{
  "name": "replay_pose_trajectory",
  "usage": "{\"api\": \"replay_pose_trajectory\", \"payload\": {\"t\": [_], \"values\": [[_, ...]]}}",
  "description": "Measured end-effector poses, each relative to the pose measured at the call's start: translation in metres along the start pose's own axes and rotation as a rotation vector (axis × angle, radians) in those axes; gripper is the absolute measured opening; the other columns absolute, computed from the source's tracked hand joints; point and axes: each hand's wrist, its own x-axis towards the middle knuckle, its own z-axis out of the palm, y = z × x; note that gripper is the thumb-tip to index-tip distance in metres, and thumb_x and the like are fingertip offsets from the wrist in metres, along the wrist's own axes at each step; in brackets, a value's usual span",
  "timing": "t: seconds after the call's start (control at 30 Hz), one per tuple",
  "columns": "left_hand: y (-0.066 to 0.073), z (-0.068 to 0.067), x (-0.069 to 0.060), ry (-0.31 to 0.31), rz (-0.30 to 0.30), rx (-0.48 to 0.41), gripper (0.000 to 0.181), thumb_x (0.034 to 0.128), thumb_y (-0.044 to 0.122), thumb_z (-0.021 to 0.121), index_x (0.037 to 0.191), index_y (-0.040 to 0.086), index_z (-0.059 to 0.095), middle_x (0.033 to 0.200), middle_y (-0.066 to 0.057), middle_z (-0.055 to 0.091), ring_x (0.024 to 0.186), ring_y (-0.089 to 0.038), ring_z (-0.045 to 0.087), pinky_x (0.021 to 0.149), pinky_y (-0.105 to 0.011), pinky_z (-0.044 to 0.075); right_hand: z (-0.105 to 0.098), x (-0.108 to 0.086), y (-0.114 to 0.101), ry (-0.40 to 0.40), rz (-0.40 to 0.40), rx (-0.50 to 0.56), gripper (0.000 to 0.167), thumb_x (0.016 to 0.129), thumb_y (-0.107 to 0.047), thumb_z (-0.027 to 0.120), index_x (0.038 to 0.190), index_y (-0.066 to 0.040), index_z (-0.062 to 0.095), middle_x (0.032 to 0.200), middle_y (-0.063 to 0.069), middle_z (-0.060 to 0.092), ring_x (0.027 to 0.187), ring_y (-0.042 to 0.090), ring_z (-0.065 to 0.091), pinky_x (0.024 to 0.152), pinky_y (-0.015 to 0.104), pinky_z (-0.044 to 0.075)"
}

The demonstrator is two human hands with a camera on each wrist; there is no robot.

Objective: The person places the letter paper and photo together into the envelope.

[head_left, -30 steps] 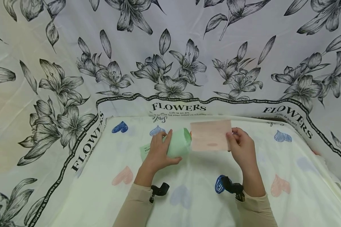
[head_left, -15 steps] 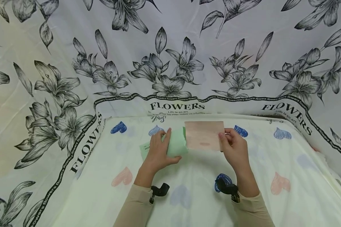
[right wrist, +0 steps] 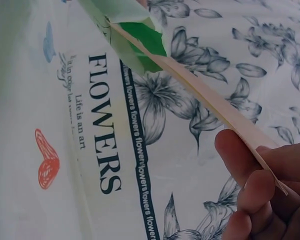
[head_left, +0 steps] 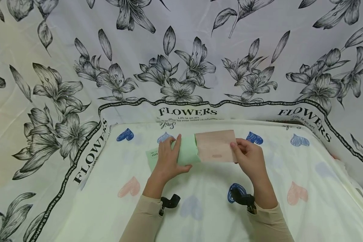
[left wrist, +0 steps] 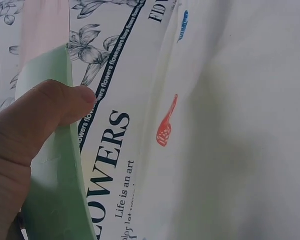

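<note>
A light green packet (head_left: 187, 151) with an uneven edge at its open right end is gripped by my left hand (head_left: 166, 159), thumb on the near side. In the left wrist view that thumb lies across the packet (left wrist: 55, 170). My right hand (head_left: 251, 161) pinches the right end of a flat pale pink card (head_left: 215, 146) between thumb and fingers. The card's left end sits inside the mouth of the packet; the right wrist view shows the packet's darker green inside (right wrist: 142, 42) around the thin card (right wrist: 205, 97). How deep it reaches is hidden.
A white cloth (head_left: 211, 208) with blue and pink hearts covers the surface below. Behind it rises a white curtain (head_left: 217, 87) with black flower prints and lettering. Black camera mounts (head_left: 170, 202) sit at both wrists.
My right hand has moved left with the pink card, bringing its left end into the packet's mouth. My left hand has kept its grip on the packet nearly in place.
</note>
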Motion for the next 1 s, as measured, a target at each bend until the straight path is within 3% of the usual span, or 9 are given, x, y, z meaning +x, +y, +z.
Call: {"api": "replay_pose_trajectory", "payload": {"t": [0.53, 0.8, 1.0], "values": [[0.003, 0.001, 0.0, 0.025, 0.012, 0.021, 0.125, 0.0647, 0.048, 0.093, 0.161, 0.005, 0.028, 0.14, -0.02, 0.033, 0.133, -0.039, 0.032, 0.117, -0.068, 0.01, -0.008, 0.001, -0.005, -0.068, 0.092, 0.036, 0.032, 0.103, -0.019, 0.064, 0.12, 0.008, 0.071, 0.09, 0.019, 0.076, 0.061, 0.02, 0.07, 0.051, 0.025, 0.052], [0.004, 0.002, 0.001, 0.07, 0.053, 0.046, 0.123, 0.0627, 0.047, 0.094, 0.159, 0.005, 0.032, 0.139, -0.021, 0.034, 0.131, -0.04, 0.034, 0.117, -0.069, 0.011, -0.014, -0.002, -0.012, -0.089, 0.098, -0.008, 0.034, 0.102, -0.02, 0.065, 0.119, 0.009, 0.071, 0.094, 0.019, 0.076, 0.077, 0.025, 0.074, 0.061, 0.022, 0.055], [0.004, 0.005, 0.001, 0.127, 0.109, 0.097, 0.119, 0.0627, 0.046, 0.093, 0.158, 0.005, 0.035, 0.137, -0.02, 0.036, 0.128, -0.04, 0.037, 0.115, -0.071, 0.015, -0.016, -0.006, -0.018, -0.072, 0.111, -0.043, 0.032, 0.101, -0.019, 0.065, 0.119, 0.007, 0.072, 0.098, 0.02, 0.076, 0.079, 0.026, 0.073, 0.063, 0.022, 0.056]]}}
